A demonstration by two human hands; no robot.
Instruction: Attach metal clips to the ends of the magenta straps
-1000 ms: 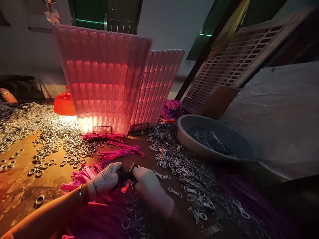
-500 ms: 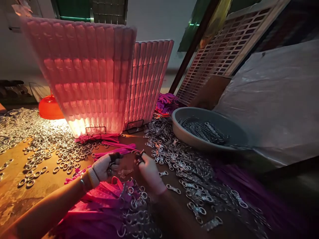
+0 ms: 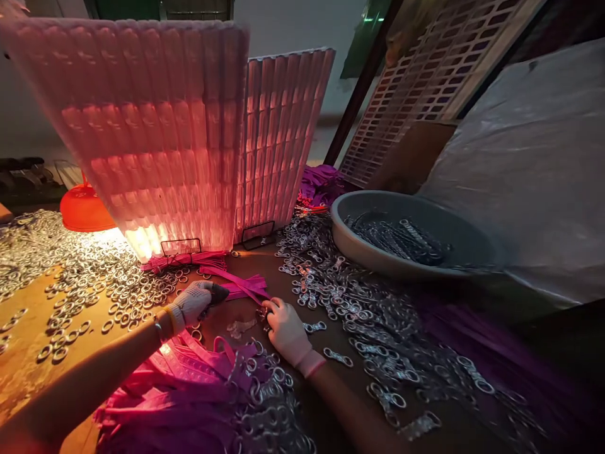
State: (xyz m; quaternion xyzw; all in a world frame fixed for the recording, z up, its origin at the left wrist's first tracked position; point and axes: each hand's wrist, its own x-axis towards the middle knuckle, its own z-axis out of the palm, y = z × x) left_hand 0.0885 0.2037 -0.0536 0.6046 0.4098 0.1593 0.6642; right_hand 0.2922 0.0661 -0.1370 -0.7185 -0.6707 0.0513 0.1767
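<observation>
My left hand (image 3: 196,302), in a white knit glove with dark fingertips, has its fingers bent together beside the left end of a small bundle of pink straps (image 3: 250,289). Whatever is between those fingers is hidden. My right hand (image 3: 287,331), also gloved, pinches the near end of one pink strap (image 3: 236,277) that slants across the bundle. Dark fingertips partly cover this end. Below both hands lies a big heap of pink straps (image 3: 170,403) with metal rings and links (image 3: 271,391) at its right end.
Loose metal rings (image 3: 137,280) spread over the left of the table, under an orange lamp (image 3: 87,208). Metal double-ring links (image 3: 359,321) pile up on the right, beside a grey basin (image 3: 401,268) holding more metal pieces. Two ribbed translucent panels (image 3: 155,139) stand upright behind.
My right hand has moved slightly right and down, now at the pink strap's end. My left hand has shifted a little left. The camera view has tilted and shifted slightly.
</observation>
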